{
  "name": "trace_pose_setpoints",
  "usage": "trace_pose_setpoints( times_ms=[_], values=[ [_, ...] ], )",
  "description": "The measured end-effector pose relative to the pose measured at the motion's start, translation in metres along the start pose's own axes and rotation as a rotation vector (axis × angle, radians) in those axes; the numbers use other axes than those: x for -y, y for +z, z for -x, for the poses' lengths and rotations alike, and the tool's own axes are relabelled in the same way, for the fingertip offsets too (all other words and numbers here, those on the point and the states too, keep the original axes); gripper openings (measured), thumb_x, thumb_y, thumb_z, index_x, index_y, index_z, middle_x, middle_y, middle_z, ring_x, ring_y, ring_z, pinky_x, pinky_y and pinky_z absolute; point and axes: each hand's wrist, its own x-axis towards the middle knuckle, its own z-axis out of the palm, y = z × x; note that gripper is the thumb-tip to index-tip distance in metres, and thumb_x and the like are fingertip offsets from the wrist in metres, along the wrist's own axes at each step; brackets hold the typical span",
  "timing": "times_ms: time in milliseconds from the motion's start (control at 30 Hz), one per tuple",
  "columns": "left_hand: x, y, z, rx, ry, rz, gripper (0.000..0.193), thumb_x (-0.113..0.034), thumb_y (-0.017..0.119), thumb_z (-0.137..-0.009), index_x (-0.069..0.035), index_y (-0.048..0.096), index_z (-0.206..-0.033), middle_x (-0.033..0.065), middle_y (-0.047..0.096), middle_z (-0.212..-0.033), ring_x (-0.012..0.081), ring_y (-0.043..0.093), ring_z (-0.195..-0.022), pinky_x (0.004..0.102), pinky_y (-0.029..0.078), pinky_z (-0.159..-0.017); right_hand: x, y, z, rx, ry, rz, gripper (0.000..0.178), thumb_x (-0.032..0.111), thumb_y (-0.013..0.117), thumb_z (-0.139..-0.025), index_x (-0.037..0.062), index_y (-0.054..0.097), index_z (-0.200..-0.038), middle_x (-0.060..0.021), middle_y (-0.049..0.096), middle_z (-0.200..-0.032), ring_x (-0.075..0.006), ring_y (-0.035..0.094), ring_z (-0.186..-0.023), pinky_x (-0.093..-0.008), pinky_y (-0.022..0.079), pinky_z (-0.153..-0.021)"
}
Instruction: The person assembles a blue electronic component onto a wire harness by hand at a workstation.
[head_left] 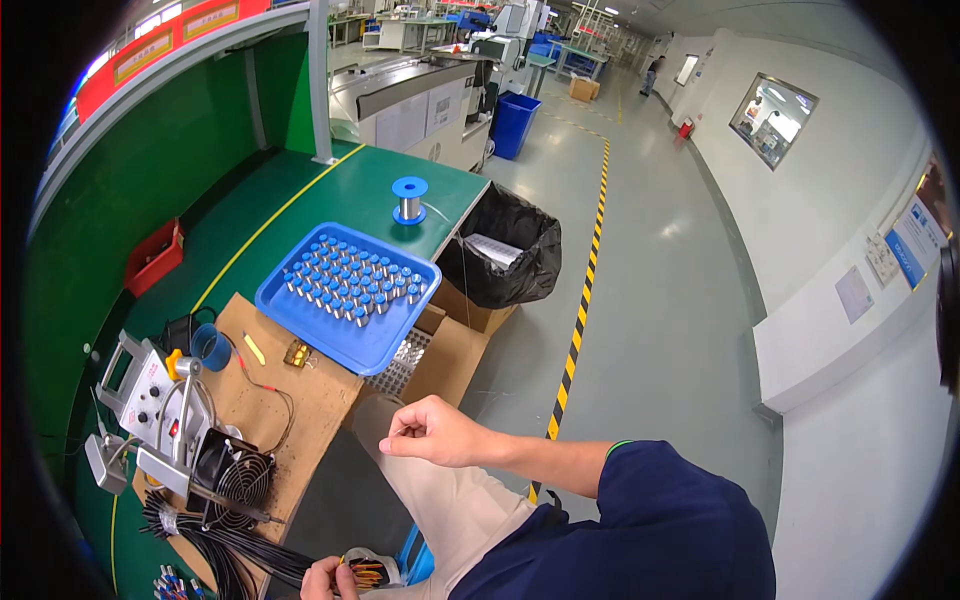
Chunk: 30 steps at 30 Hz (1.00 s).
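My right hand (432, 433) is raised over my lap, its thumb and forefinger pinched together; what they hold, if anything, is too small to name. Low in the picture, my left hand (328, 580) is closed beside a white container (386, 565) of red and yellow wires. A speck of yellow shows at its fingertips, but I cannot make out what it grips. A bundle of black cables (230, 545) runs from the bench toward this hand. Ahead, a blue tray (375, 345) bears several small silver cylinders (345, 280) with blue tops in rows.
On the cardboard-covered bench are a soldering station (155, 400), a black fan (240, 478), and a blue cup (210, 347). A solder wire spool (409, 203) stands behind the tray. A black-lined bin (515, 265) adjoins the bench; a striped floor line (580, 330) runs along the right.
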Motion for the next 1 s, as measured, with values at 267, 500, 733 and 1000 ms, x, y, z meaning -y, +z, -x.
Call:
trace_pose_setpoints(
  times_ms=[267,500,733,1000],
  values=[
    [-0.005,0.01,-0.002,-0.025,0.01,-0.018,0.004,0.004,0.069,-0.096,0.005,0.069,-0.1,0.0124,0.07,-0.081,0.0204,0.07,-0.072,0.0307,0.053,-0.068,0.022,-0.019,-0.001,-0.151,-0.084,0.108,0.018,0.018,0.08,-0.099,0.0009,0.076,-0.096,0.0008,0.071,-0.075,-0.0036,0.062,-0.071,-0.0264,0.05,-0.062],
    [0.019,0.004,0.004,-0.015,0.028,0.011,0.004,0.004,0.065,-0.1,0.005,0.067,-0.103,0.0098,0.07,-0.079,0.0145,0.069,-0.07,0.028,0.054,-0.067,0.061,-0.088,-0.066,-0.632,-0.177,0.847,0.03,0.026,0.083,-0.088,0.0001,0.079,-0.104,-0.017,0.076,-0.079,-0.0299,0.076,-0.071,-0.0412,0.059,-0.069],
    [0.019,0.011,0.007,-0.029,-0.237,0.369,0.009,-0.005,0.064,-0.106,0.004,0.066,-0.102,0.0002,0.066,-0.078,0.0037,0.059,-0.067,0.0218,0.05,-0.063,0.057,-0.112,-0.1,-0.704,0.049,1.261,0.039,0.04,0.087,-0.082,0.0031,0.081,-0.092,-0.0226,0.077,-0.087,-0.0407,0.078,-0.087,-0.0514,0.063,-0.08],
    [-0.013,0.001,-0.007,-0.023,-0.173,0.162,0.011,-0.007,0.071,-0.104,0.004,0.074,-0.107,0.0055,0.074,-0.086,0.0098,0.064,-0.075,0.0261,0.054,-0.07,0.056,-0.075,-0.072,-0.709,-0.16,0.788,0.033,0.028,0.082,-0.082,-0.0024,0.071,-0.086,-0.0211,0.075,-0.078,-0.0361,0.076,-0.073,-0.0461,0.061,-0.07]
  ],
)
